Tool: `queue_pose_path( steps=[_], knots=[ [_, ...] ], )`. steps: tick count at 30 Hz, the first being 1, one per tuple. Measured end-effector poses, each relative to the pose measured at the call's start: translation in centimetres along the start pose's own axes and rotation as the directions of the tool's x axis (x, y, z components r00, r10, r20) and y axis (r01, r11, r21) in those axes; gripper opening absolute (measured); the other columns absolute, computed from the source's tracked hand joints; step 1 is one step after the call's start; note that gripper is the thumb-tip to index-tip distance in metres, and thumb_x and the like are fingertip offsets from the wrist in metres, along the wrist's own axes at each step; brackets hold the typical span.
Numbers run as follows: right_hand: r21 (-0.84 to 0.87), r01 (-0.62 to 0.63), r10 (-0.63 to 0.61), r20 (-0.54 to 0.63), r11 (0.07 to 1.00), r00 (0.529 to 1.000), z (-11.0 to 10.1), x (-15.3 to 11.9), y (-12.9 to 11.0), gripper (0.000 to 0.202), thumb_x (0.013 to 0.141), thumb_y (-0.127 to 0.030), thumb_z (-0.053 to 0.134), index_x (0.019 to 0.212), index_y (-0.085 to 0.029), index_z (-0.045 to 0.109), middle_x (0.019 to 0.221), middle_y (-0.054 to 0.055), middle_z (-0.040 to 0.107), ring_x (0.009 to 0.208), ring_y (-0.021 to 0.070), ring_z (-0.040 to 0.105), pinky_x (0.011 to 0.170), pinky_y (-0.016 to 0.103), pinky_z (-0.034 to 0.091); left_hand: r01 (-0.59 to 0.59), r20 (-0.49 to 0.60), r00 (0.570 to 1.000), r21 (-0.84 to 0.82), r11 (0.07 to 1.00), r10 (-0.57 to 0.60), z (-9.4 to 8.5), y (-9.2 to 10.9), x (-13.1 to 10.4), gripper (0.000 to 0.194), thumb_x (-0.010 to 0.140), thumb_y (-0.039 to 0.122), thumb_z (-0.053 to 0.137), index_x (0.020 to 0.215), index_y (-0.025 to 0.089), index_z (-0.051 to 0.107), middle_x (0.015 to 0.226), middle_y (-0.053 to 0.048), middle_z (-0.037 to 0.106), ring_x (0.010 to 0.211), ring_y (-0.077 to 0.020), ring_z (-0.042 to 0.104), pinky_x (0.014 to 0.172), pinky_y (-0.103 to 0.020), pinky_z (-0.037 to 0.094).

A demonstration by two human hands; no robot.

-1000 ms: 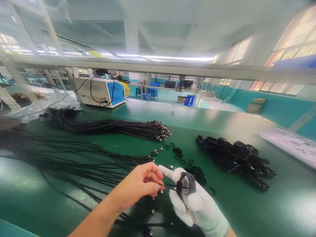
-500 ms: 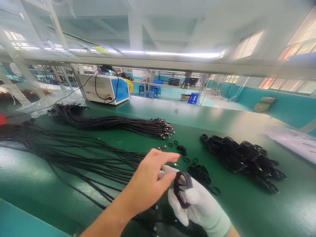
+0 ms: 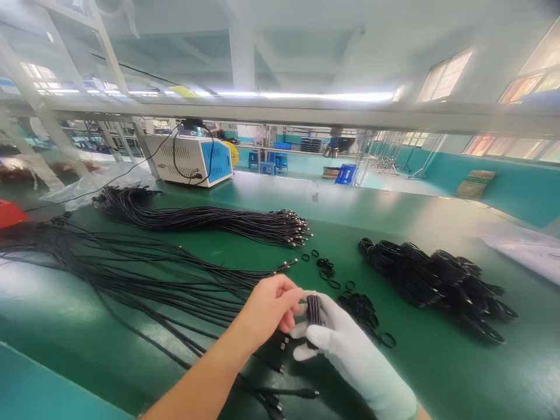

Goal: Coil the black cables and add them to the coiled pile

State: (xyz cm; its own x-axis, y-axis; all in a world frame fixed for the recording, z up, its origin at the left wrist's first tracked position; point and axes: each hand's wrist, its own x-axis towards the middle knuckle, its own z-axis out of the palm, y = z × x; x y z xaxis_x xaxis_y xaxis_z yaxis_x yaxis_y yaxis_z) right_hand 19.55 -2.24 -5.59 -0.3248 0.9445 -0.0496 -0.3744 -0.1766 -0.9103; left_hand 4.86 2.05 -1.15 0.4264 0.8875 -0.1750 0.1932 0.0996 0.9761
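My right hand (image 3: 335, 332), in a white glove, is closed around a small coiled black cable (image 3: 313, 310), held up on its edge. My left hand (image 3: 275, 303) is bare, its fingers curled together just left of the coil, the tips reaching the gloved fingers. What the left fingers pinch, if anything, is hidden. Loose black cables (image 3: 175, 286) spread over the green table from the left, their plug ends lying below and beside my hands. Past my right hand lies a pile of small black rings (image 3: 359, 309), with several single rings scattered near it.
A thick bundle of straight cables (image 3: 210, 220) lies farther back. Many coiled cables (image 3: 433, 271) are heaped at right. A white and blue machine (image 3: 192, 160) stands at the back left, a red object (image 3: 11, 214) at the left edge. White sheeting (image 3: 525, 248) lies far right.
The coil has turned from showing its open loop to showing its edge. My left fingers have curled in from a stretched pose. My view has shifted slightly left.
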Motion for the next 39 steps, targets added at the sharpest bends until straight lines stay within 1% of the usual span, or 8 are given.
queue_pose_path(
  steps=[10, 16, 20, 23, 26, 30, 34, 39],
  knots=[
    [0.020, -0.078, 0.074, 0.153, 0.997, 0.986, 0.3, -0.4, -0.1, 0.046, 0.069, -0.025, 0.070, 0.109, -0.012, 0.050, 0.095, 0.010, 0.060, 0.090, 0.0245, 0.060, 0.072, 0.039, 0.053, 0.094, 0.263, 0.964, -0.193, 0.977, -0.041, -0.1, -2.1, -1.1, 0.011, 0.070, 0.023, 0.058, 0.073, 0.013, 0.054, 0.060, 0.003, 0.049, 0.050, -0.0055, 0.041, 0.044, -0.016, 0.030],
    [0.026, -0.090, 0.087, 0.106, 0.996, 0.991, 0.2, -0.1, 0.4, 0.043, 0.068, -0.025, 0.071, 0.104, -0.010, 0.053, 0.090, 0.009, 0.059, 0.085, 0.0199, 0.059, 0.070, 0.034, 0.053, 0.057, 0.148, 0.988, -0.022, 0.998, -0.054, 0.1, -2.2, -1.1, 0.015, 0.077, 0.028, 0.052, 0.069, 0.016, 0.050, 0.056, 0.003, 0.050, 0.049, -0.0086, 0.045, 0.046, -0.020, 0.036],
    [0.100, -0.117, 0.106, 0.102, 0.988, 0.989, 0.4, -0.1, 0.7, 0.048, 0.064, -0.023, 0.072, 0.107, -0.013, 0.052, 0.103, 0.010, 0.055, 0.088, 0.0208, 0.058, 0.066, 0.032, 0.054, -0.172, -0.122, 0.965, 0.376, 0.911, 0.232, 0.1, -1.9, -1.6, 0.019, 0.077, 0.014, 0.047, 0.091, 0.020, 0.059, 0.084, -0.001, 0.060, 0.065, -0.0119, 0.054, 0.062, -0.025, 0.044],
    [0.094, -0.105, 0.100, 0.055, 0.990, 0.993, 0.7, -0.3, 0.9, 0.048, 0.061, -0.018, 0.073, 0.104, -0.014, 0.053, 0.095, 0.007, 0.056, 0.084, 0.0211, 0.059, 0.064, 0.034, 0.054, -0.365, -0.094, 0.866, 0.552, 0.750, 0.491, 0.3, -2.6, -1.6, 0.036, 0.071, 0.000, 0.044, 0.091, 0.022, 0.063, 0.091, 0.000, 0.059, 0.075, -0.0120, 0.056, 0.071, -0.024, 0.044],
    [0.144, -0.101, 0.091, 0.072, 0.984, 0.993, 1.0, -0.3, 1.1, 0.050, 0.061, -0.017, 0.072, 0.107, -0.015, 0.053, 0.091, 0.006, 0.056, 0.084, 0.0207, 0.058, 0.066, 0.035, 0.053, -0.408, -0.135, 0.817, 0.550, 0.729, 0.560, 0.5, -3.6, -1.2, 0.034, 0.071, -0.002, 0.043, 0.081, 0.021, 0.066, 0.077, 0.001, 0.059, 0.071, -0.0112, 0.057, 0.065, -0.021, 0.044],
    [0.119, -0.089, 0.087, 0.017, 0.989, 0.996, 1.3, 0.0, 1.3, 0.051, 0.057, -0.018, 0.076, 0.103, -0.014, 0.055, 0.093, 0.007, 0.057, 0.083, 0.0226, 0.059, 0.066, 0.037, 0.053, -0.374, -0.192, 0.835, 0.488, 0.788, 0.515, 0.9, -4.2, -0.5, 0.036, 0.069, -0.004, 0.043, 0.079, 0.022, 0.066, 0.075, 0.002, 0.059, 0.069, -0.0100, 0.055, 0.063, -0.019, 0.043],
    [0.188, -0.049, 0.041, 0.045, 0.981, 0.998, 1.4, 0.1, 1.2, 0.044, 0.067, -0.018, 0.070, 0.108, -0.013, 0.056, 0.096, 0.008, 0.057, 0.085, 0.0199, 0.058, 0.069, 0.032, 0.051, -0.340, -0.186, 0.860, 0.484, 0.806, 0.474, 0.3, -3.2, 0.0, 0.033, 0.069, -0.001, 0.043, 0.079, 0.021, 0.066, 0.075, 0.002, 0.059, 0.069, -0.0114, 0.054, 0.064, -0.022, 0.043],
    [0.474, -0.178, 0.065, 0.244, 0.862, 0.967, 0.7, -0.4, 1.2, 0.037, 0.081, -0.027, 0.054, 0.114, -0.011, 0.056, 0.103, 0.011, 0.057, 0.086, 0.0185, 0.057, 0.070, 0.030, 0.049, -0.227, 0.033, 0.974, 0.242, 0.943, 0.226, -3.0, -1.2, -0.2, 0.032, 0.073, 0.016, 0.056, 0.103, 0.024, 0.065, 0.094, 0.000, 0.063, 0.076, -0.0138, 0.055, 0.074, -0.026, 0.044]
  ],
)
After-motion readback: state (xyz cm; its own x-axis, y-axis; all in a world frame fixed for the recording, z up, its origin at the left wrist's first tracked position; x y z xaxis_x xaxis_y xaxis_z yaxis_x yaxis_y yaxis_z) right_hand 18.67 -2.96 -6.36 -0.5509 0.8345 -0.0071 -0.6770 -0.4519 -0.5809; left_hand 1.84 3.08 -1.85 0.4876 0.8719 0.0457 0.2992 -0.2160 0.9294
